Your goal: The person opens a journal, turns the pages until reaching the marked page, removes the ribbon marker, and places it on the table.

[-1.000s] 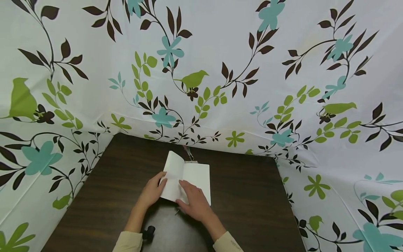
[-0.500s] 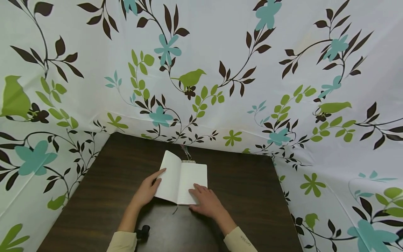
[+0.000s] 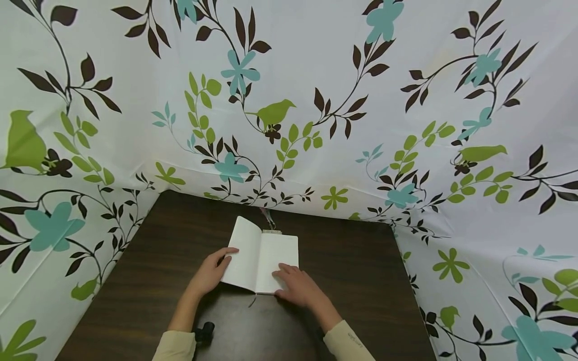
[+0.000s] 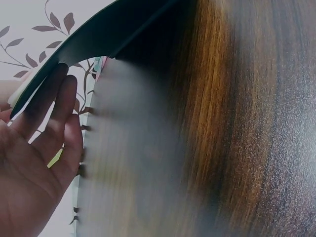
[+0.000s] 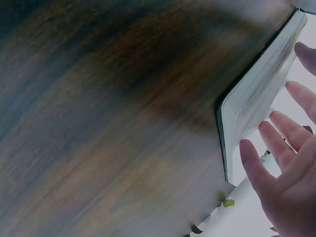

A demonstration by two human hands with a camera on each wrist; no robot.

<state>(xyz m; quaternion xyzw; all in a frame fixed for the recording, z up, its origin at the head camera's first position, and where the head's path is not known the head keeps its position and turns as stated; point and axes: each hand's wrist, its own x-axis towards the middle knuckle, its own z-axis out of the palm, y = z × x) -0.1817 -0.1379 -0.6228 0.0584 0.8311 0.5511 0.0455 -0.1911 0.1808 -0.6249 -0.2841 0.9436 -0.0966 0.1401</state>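
An open notebook (image 3: 272, 260) with blank white pages lies in front of me, its left half raised off the table. My left hand (image 3: 211, 271) holds that raised half at its outer edge, thumb on the page side. In the left wrist view, the fingers (image 4: 61, 101) of this hand lie against the dark outer cover (image 4: 94, 37). My right hand (image 3: 300, 287) rests at the lower right of the right-hand page with fingers extended. The right wrist view shows the fingertips along the page block (image 5: 264, 89). A thin ribbon bookmark (image 3: 252, 301) hangs from the spine's lower end.
The notebook is on a dark wood-grain table (image 3: 356, 281). Behind its top edge sits a small clip-like piece with a strap (image 3: 271, 224). A white curtain (image 3: 338, 75) with leaves, birds and flowers surrounds the table's back and sides. A black wrist device (image 3: 205, 333) is beside the left sleeve.
My right hand has moved from the middle of the notebook to the right-hand page, uncovering the centre fold. The left half has opened wider to the left with my left hand.
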